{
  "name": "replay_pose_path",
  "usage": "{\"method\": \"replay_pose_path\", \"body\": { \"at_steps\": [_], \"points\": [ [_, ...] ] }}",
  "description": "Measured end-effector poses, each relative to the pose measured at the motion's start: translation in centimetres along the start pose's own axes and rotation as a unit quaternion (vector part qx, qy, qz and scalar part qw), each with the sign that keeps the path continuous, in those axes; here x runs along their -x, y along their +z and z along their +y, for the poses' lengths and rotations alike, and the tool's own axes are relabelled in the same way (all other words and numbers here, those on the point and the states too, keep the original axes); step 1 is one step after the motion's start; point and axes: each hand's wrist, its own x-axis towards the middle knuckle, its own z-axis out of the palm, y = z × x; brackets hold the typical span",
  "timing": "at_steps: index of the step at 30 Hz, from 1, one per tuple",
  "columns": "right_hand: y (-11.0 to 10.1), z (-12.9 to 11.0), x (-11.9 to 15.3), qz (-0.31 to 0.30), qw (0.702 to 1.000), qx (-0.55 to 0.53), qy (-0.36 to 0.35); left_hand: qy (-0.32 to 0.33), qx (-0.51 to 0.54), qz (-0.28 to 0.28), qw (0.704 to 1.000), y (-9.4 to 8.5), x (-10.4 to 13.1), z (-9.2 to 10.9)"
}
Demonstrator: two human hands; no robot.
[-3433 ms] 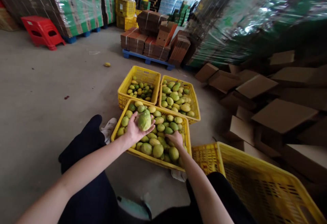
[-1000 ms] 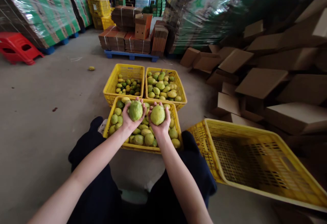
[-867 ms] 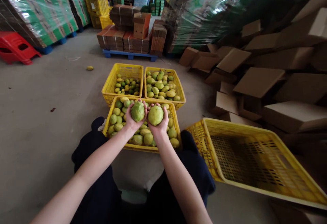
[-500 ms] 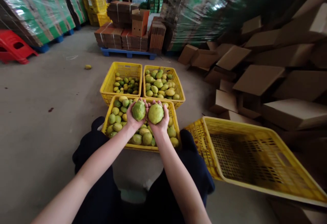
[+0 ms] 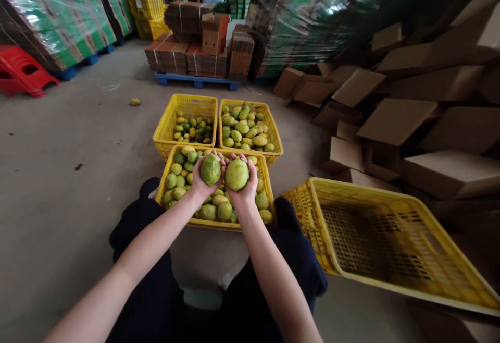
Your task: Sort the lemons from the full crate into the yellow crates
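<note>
Side by side over the nearest yellow crate (image 5: 211, 224), both my hands are turned palm up. My left hand (image 5: 200, 184) is cupped around a green lemon (image 5: 211, 169) with a rough-looking skin. In my right hand (image 5: 247, 192) rests a rounder, paler yellow-green lemon (image 5: 237, 174). The fingertips of the two hands nearly meet between the fruits. Below them, the crate is filled with green and yellow lemons (image 5: 224, 211), partly hidden by my hands and forearms.
Beyond stand two more yellow crates, the left one (image 5: 156, 138) with smaller lemons, the right one (image 5: 278, 145) with larger ones. A tilted yellow crate (image 5: 326, 239) is at my right, beside piled cardboard boxes (image 5: 396, 121). A red stool (image 5: 25, 72) stands far left. One lemon (image 5: 135, 102) lies on the floor.
Both hands, still holding the lemons, have shifted very slightly left. The lemon in my left hand looks slightly turned. Otherwise the scene is the same.
</note>
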Motion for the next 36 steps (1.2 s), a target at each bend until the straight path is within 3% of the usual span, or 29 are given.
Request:
{"method": "replay_pose_path", "body": {
  "at_steps": [17,36],
  "points": [
    [0.18,-0.22,0.31,-0.026,1.000,-0.016,0.002,0.011,-0.049,-0.038,0.998,0.60,0.55,-0.01],
    [-0.01,-0.20,0.16,-0.029,1.000,-0.010,0.007,0.013,-0.044,-0.022,0.999,0.79,0.58,-0.13]
  ]
}}
